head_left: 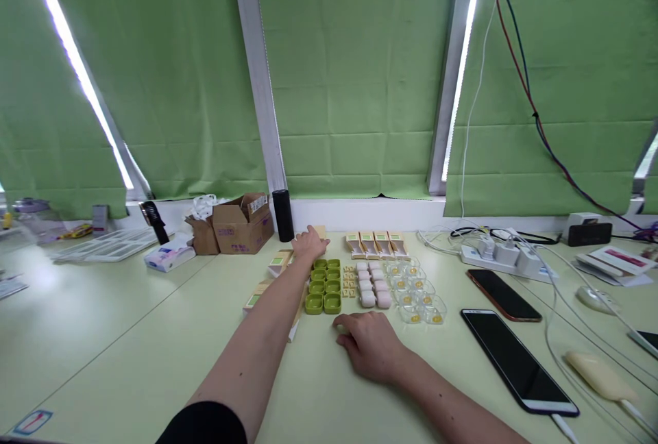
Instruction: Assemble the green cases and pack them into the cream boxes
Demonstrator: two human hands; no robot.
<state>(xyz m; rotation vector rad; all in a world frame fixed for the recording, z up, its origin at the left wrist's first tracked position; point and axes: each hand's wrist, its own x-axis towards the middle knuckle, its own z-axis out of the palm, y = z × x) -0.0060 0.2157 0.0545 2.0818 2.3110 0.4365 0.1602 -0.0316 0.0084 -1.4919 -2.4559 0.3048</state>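
My left hand [310,244] reaches far across the table and rests on a beige box [319,232] near the window sill; its fingers are curled over the box. My right hand [369,346] lies palm down on the table, fingers loosely bent, holding nothing, just in front of two columns of green trays [323,286]. Right of these lie small tan squares [349,281], pink cases [374,284] and clear shells with yellow dots [416,290]. A row of beige boxes [376,244] stands behind them. More beige boxes [277,263] lie under my left forearm.
Two phones [517,358] [502,294] lie at the right, with a power strip [506,257], cables and a cream mouse [596,374]. A black cylinder [282,215], brown cardboard boxes [241,225] and a tissue pack [168,255] stand at the back left. Green blinds cover the windows.
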